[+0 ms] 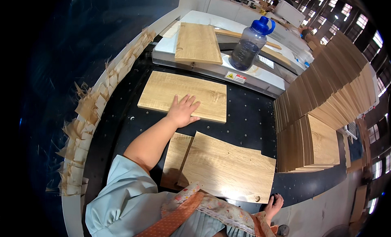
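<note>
Head view, item by item

Wood panel (183,95): flat rectangular board, pale oak-grain face, lying on the dark tabletop (252,119) toward its far edge, just short of the white machine bed (260,80). Judged stiff and thin, moderate in weight, smooth-faced (likely to slide readily on the dark surface); edges look square and clean, so corners may chip if knocked. Best taken by the long edges, one hand on each side, or pushed flat by the palm.

Left hand (183,110): fingers spread and laid flat, palm down, on the near edge of the wood panel; pressing or resting, nothing grasped.

Right hand (273,205): low at the near right corner of the tabletop, fingers loosely curled and open, just beside the edge of the near panel (228,169); nothing visibly gripped.

Near panel: same grain, lying askew at the near edge, a small round hole at its near right corner, overlapping a narrower panel (176,157) beneath it on the left.

Stacked panels (321,114): a large fanned stack along the right edge.

Panel on machine (198,43): lying on the white bed at the far side, beside a water bottle (249,45) (translucent, blue cap).

Paper scraps (97,110): tan strips fringing the left edge
</note>
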`<state>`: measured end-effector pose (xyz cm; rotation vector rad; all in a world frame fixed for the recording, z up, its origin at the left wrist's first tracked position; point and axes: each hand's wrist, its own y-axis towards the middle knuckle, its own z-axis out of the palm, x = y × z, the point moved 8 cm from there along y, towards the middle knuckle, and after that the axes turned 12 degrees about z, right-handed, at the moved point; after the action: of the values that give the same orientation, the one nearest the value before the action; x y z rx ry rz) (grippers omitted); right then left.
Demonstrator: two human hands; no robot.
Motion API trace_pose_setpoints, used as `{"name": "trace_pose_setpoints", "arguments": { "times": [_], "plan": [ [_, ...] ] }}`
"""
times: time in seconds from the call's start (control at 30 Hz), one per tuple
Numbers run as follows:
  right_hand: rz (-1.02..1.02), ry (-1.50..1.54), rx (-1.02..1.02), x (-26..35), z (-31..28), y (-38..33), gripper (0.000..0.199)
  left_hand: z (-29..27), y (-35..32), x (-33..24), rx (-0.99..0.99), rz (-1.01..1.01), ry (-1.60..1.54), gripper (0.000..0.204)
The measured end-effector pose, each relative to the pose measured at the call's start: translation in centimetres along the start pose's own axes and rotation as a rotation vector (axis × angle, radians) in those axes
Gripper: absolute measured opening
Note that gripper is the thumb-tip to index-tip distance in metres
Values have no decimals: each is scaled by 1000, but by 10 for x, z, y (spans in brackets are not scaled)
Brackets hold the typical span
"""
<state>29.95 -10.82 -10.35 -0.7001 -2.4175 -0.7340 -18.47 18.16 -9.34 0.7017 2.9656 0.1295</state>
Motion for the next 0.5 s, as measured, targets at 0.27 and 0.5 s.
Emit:
{"name": "trace_pose_setpoints", "arguments": {
  "times": [0.27,0.5],
  "plan": [
    [-43,-52,41,10,3,1,14,-13,-12,86,127,-154,18,60],
    [-19,-22,32,7,0,1,11,-12,4,67,66,-282,-81,78]
  ]
}}
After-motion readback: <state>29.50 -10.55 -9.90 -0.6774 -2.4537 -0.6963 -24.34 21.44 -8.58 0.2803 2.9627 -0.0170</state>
